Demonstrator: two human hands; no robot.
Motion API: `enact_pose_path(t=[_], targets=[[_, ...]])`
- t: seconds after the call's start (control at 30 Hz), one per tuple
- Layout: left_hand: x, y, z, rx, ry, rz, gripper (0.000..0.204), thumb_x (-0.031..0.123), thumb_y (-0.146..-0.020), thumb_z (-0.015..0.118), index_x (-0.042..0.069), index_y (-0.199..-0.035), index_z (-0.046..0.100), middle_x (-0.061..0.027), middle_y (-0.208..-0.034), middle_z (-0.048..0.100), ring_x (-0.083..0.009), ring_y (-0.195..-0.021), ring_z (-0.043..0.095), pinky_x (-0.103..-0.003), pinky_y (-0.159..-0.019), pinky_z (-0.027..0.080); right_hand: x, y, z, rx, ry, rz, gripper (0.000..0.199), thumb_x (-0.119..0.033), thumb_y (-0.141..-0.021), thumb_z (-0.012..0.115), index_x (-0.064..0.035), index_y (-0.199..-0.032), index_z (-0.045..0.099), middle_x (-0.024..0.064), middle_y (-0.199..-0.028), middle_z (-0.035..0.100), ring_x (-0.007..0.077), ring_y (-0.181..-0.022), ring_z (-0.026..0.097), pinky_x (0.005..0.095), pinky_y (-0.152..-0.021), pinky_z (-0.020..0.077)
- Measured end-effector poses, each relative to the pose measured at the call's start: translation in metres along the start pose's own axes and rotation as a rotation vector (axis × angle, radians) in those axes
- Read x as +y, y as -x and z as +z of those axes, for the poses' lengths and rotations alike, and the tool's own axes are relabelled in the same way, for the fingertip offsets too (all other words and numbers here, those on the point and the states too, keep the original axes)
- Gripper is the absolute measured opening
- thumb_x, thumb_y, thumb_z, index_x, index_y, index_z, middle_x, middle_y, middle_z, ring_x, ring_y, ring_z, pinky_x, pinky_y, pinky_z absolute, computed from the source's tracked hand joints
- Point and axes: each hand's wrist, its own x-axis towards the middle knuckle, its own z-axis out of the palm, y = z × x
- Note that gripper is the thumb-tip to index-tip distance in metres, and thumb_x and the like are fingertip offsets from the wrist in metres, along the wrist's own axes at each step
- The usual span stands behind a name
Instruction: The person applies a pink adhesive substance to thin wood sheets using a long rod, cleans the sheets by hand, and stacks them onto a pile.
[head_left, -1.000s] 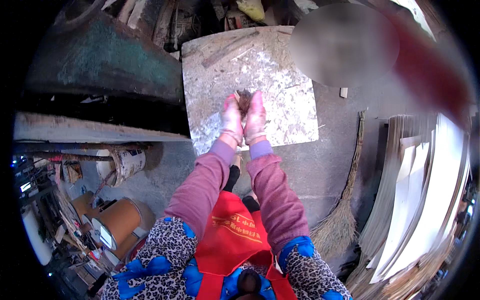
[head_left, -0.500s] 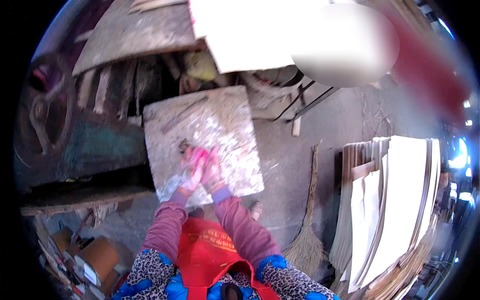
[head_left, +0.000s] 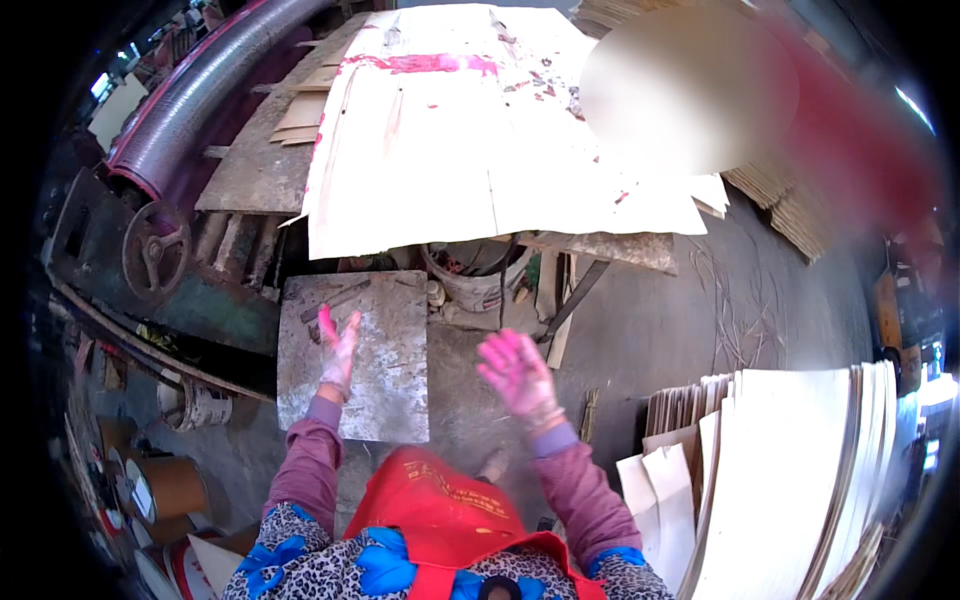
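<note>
My hands have come apart — left hand (head_left: 338, 350) and right hand (head_left: 518, 372) now spread, pink-stained and holding nothing, above the gritty grey slab (head_left: 390, 385); the rubbing looks finished.

Person's own body, head view. Both hands were smeared with a pink, paint-like stain: left hand (head_left: 338, 350), right hand (head_left: 518, 375). Whether thin gloves were worn could not be told. Each wrist carried a narrow lilac cuff (head_left: 553, 438). Sleeves (head_left: 305, 468) were dusty mauve-pink, ribbed knit, close-fitting along the forearms. Over the upper arms sat oversleeves (head_left: 262, 555) in a grey-and-black spotted, leopard-like print with large bright blue flower shapes. The chest was covered by a red apron (head_left: 440, 510), creased, with small yellow lettering across the front and a red band running toward the right shoulder.
</note>
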Motion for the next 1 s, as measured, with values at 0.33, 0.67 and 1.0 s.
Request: enact_pose_path(t=[0.33, 0.67, 1.0], targets=[[0.144, -0.020, 0.032, 0.388, -0.228, 0.600, 0.057, 0.026, -0.087, 0.053, -0.003, -0.130, 0.031, -0.0210, -0.135, 0.031, -0.0307, -0.127, 0.029, -0.037, -0.104, 0.023, -0.243, -0.034, 0.018, -0.132, 0.255, -0.481, 0.062, -0.036, -0.087, 0.045, -0.0008, -0.134, 0.027, 0.0186, -0.132, 0.037, 0.0309, -0.120, 0.040, 0.0416, -0.100, 0.0346], [0.204, -0.124, 0.138, 0.070, -0.089, 0.584, 0.053, 0.020, -0.085, 0.054, 0.004, -0.131, 0.033, -0.0170, -0.127, 0.044, -0.0281, -0.112, 0.048, -0.036, -0.088, 0.043, -0.350, -0.151, 0.032, 0.015, 0.824, -0.555, 0.056, -0.039, -0.088, 0.047, -0.0084, -0.133, 0.035, 0.0091, -0.130, 0.043, 0.0201, -0.115, 0.045, 0.0348, -0.092, 0.0360], [0.243, -0.241, 0.262, -0.138, -0.327, 0.426, 0.064, 0.040, -0.082, 0.050, 0.004, -0.131, 0.031, -0.0231, -0.122, 0.047, -0.0366, -0.110, 0.048, -0.040, -0.091, 0.039, -0.432, -0.309, 0.039, -0.023, 1.087, -0.690, 0.052, -0.029, -0.089, 0.051, -0.0009, -0.131, 0.037, 0.0067, -0.126, 0.046, 0.0142, -0.117, 0.042, 0.0252, -0.097, 0.0319]])
